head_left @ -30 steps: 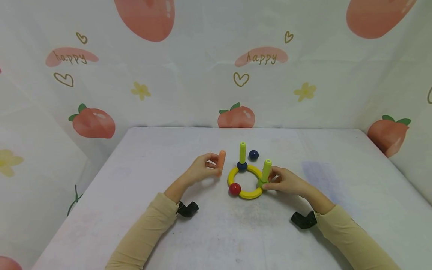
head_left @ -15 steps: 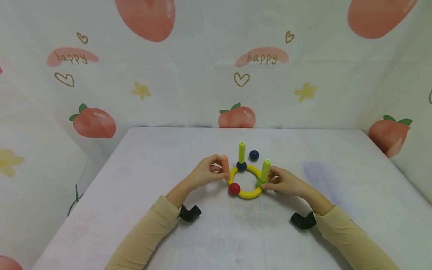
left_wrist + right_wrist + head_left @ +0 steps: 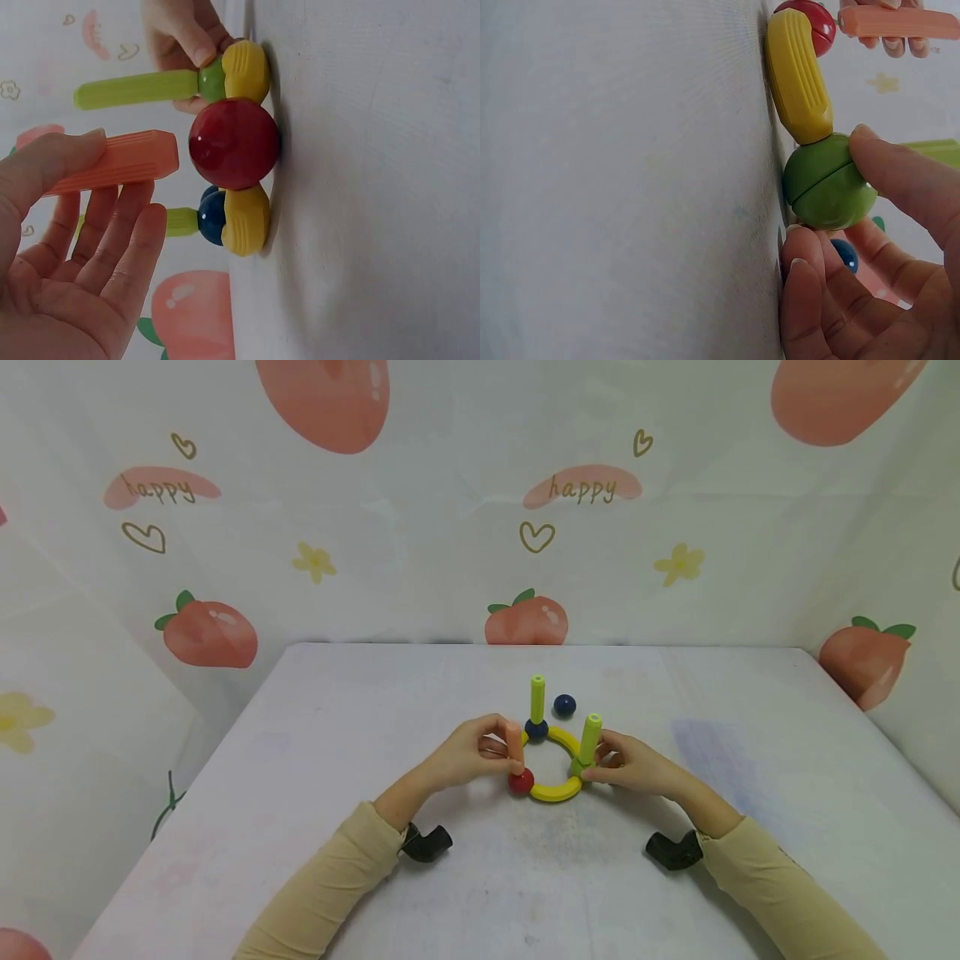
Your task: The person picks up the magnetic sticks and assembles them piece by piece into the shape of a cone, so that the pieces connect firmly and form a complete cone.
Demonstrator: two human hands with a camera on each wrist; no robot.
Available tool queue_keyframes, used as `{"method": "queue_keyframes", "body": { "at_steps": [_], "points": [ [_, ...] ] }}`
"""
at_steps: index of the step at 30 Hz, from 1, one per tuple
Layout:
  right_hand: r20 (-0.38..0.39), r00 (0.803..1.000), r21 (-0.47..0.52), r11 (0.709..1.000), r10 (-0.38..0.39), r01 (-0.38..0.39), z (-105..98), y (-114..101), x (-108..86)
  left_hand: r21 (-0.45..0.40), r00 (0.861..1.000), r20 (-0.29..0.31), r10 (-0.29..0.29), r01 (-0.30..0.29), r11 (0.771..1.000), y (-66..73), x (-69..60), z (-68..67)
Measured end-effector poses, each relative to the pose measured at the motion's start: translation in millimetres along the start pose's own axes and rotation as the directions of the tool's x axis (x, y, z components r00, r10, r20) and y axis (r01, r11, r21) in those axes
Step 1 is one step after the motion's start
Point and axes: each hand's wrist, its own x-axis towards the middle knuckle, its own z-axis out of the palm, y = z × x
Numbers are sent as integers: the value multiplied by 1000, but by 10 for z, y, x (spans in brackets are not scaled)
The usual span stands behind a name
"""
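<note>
My left hand (image 3: 467,755) pinches an orange rod (image 3: 124,159) between thumb and fingers. The rod stands nearly upright just above a red ball (image 3: 234,144), with a small gap between them in the left wrist view. That ball joins curved yellow pieces (image 3: 556,792) in a ring lying on the table. At the ring's right side, my right hand (image 3: 637,763) grips a green ball (image 3: 829,182), which carries an upright lime-green rod (image 3: 591,739). Another lime-green rod (image 3: 537,699) rises from a dark blue ball (image 3: 536,729) at the back of the ring.
Behind the ring a loose dark blue ball (image 3: 565,705) lies on the white table (image 3: 360,693). A black angled piece sits at each wrist, the left one (image 3: 427,843) and the right one (image 3: 673,851). A printed cloth (image 3: 420,527) hangs behind the table.
My left hand has carried the orange rod rightward and slightly toward me, from left of the ring to above the red ball. My right hand has stayed at the green ball.
</note>
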Motion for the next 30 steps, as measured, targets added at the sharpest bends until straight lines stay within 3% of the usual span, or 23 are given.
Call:
{"method": "queue_keyframes", "body": {
  "at_steps": [9, 24, 30],
  "points": [
    [6, 1000, -8, 1000, 7, -7, -1, -8, -1, -15, 998, 27, 61, -61, 998, 2, -11, 46],
    [5, 1000, -37, 999, 27, -27, -10, 6, 18, 69, 998, 10, 69, -70, 995, -19, -13, 68],
    [-4, 1000, -41, 999, 30, -30, -4, 9, 21, 83, 999, 8, 44, -45, 996, -34, 13, 88]
  ]
}}
